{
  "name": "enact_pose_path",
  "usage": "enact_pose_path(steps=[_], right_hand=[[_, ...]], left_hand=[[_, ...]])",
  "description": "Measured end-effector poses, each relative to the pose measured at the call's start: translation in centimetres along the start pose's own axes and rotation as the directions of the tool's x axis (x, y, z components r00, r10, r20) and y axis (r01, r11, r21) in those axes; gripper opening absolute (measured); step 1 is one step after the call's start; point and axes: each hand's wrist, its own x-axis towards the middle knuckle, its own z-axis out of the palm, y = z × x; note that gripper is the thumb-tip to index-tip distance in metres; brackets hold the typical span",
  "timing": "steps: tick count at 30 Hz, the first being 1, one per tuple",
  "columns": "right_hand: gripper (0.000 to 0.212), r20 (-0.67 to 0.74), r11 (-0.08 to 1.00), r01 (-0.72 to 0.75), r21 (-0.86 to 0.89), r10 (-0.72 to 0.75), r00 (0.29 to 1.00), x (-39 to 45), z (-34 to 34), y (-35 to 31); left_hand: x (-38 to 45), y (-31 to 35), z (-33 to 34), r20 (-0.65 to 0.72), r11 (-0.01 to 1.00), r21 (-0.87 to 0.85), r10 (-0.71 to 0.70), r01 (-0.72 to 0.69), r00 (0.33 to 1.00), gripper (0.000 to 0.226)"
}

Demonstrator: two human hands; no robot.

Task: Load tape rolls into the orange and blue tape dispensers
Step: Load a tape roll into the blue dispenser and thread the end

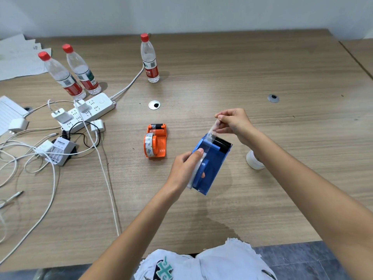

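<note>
The blue tape dispenser (pixel 212 166) is held above the table's middle, tilted, with its black cutter end pointing away from me. My left hand (pixel 184 168) grips its left side, thumb on top of the clear tape roll (pixel 196 170) seated in it. My right hand (pixel 234 122) pinches the loose clear tape end (pixel 213 131) and holds it up above the cutter. The orange tape dispenser (pixel 155 140) lies on the table to the left, with a clear tape roll (pixel 148 145) in it. A white tape roll (pixel 254 160) lies on the table, partly hidden behind my right forearm.
Three water bottles (pixel 150 59) with red caps stand at the back left. A white power strip (pixel 86 112) with chargers, a battery charger (pixel 59 151) and many loose white cables (pixel 101 164) cover the left side. Papers (pixel 18 57) lie far left. Two round cable holes (pixel 154 105) sit mid-table.
</note>
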Motion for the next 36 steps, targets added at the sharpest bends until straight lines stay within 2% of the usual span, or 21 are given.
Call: enact_pose_path(steps=[5,8,13,18,24,28,31,36], right_hand=[[0.016,-0.082,0.990,0.061,-0.125,-0.072,0.994,1.1,-0.2,0.0],[0.015,-0.071,0.986,0.056,-0.157,-0.068,0.995,1.6,-0.3,0.2],[0.014,-0.018,0.994,-0.003,-0.107,0.001,1.000,1.5,0.4,1.3],[0.016,0.007,0.994,-0.051,-0.094,0.052,0.999,1.6,1.1,2.3],[0.014,0.142,0.989,-0.145,-0.027,0.147,0.979,1.0,1.0,3.6],[0.017,0.324,0.970,-0.240,0.045,0.213,0.922,0.0,1.0,4.1],[0.016,0.451,0.967,-0.222,0.123,0.145,0.881,-1.0,1.2,4.4],[0.021,0.473,0.974,-0.112,0.198,0.005,0.881,-2.6,1.8,5.0]], left_hand=[[0.0,-0.4,-0.4,-0.020,1.000,0.004,0.002,-0.002,1.000,0.031],[-0.2,-0.2,-0.5,-0.037,1.000,0.001,0.018,-0.018,0.999,0.032],[-0.5,0.2,-0.7,-0.055,0.998,-0.021,0.062,-0.063,0.997,0.037],[-0.5,0.0,-0.8,-0.065,0.996,-0.037,0.083,-0.086,0.994,0.033],[-0.9,-0.4,-0.8,-0.083,0.994,-0.050,0.088,-0.093,0.993,0.035],[-1.1,-0.2,-0.7,-0.103,0.991,-0.080,0.099,-0.107,0.990,0.033],[-1.1,0.1,-0.5,-0.128,0.987,-0.123,0.090,-0.106,0.988,0.031],[-1.1,0.5,-0.1,-0.135,0.979,-0.193,0.047,-0.073,0.990,0.029]])
